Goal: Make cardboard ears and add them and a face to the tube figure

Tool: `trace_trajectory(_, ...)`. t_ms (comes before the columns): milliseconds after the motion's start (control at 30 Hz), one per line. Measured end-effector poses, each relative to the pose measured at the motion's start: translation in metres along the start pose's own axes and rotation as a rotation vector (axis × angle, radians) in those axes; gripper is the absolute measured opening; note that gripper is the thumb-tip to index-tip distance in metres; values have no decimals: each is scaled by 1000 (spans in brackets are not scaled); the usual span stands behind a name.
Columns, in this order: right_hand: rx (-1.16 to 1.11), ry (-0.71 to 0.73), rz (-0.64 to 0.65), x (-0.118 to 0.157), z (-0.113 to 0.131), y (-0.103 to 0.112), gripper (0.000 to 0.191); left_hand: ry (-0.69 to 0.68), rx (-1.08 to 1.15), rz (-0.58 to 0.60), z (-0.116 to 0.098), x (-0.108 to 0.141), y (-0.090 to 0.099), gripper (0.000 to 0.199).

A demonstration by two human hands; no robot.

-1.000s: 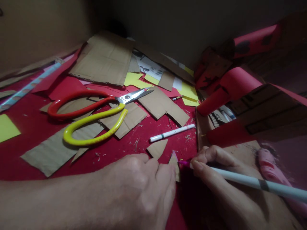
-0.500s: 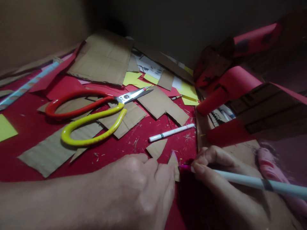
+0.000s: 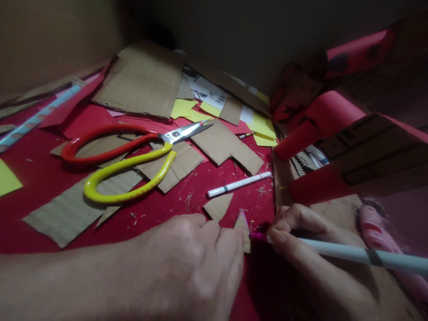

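R hand [image 3: 301,243] pinches a smooth, round, pale-barrelled marker [image 3: 339,252] w/ a dark band, its magenta nib at the right edge of a small pointed cardboard pc. [image 3: 242,226], which has a thin pink-purple line nr. its tip. That pc. lies flat on the red surface [image 3: 179,206], btwn the hands; L hand [image 3: 203,258] is bunched over its left side, knuckles up, fingertips hidden, so can't tell if gripping or just pressing. Just beyond: a curved-edge cardboard offcut [image 3: 219,207], a slim white pen [image 3: 239,184] & thin, wispy scraps [image 3: 190,198]. Scissors [image 3: 147,155], glossy red & yellow loop handles, metal blades, lie across flat cardboard pcs., incl. a notched one [image 3: 222,142]. Farther back: a big corrugated sheet [image 3: 140,80] w/ ragged edge, plus matte yellow paper [image 3: 262,127]. To the right, rolled red paper tubes [image 3: 294,140].
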State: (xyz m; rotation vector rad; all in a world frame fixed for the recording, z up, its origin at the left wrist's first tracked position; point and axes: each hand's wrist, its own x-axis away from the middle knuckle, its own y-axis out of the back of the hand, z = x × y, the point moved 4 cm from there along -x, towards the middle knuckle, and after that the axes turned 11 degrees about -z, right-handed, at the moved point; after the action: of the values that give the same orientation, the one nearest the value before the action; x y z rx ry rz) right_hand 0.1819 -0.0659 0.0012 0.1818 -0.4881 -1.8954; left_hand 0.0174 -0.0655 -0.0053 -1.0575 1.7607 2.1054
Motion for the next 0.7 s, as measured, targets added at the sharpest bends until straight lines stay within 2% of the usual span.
trace_trajectory(100,-79,-56,-108,3,-8,-5,25,-63,-80,8,-1,0,0,25)
trace_trajectory(233,-61,-26,-142,3,-3,-5,23,-74,-77,37,-2,-2,1,25)
trace_trajectory(433,189,87,93,-3,15,3,22,-60,-102,64,-2,-3,4,27)
trace_trajectory(533,225,132,129,-4,19,6,23,-54,-102,93,-2,-3,6,27)
trace_trajectory(600,182,85,132,-3,17,5,23,-35,-102,82,-1,-4,7,28)
trace_trajectory(700,4,-54,37,0,5,0,24,-32,-106,90,-1,-4,7,30)
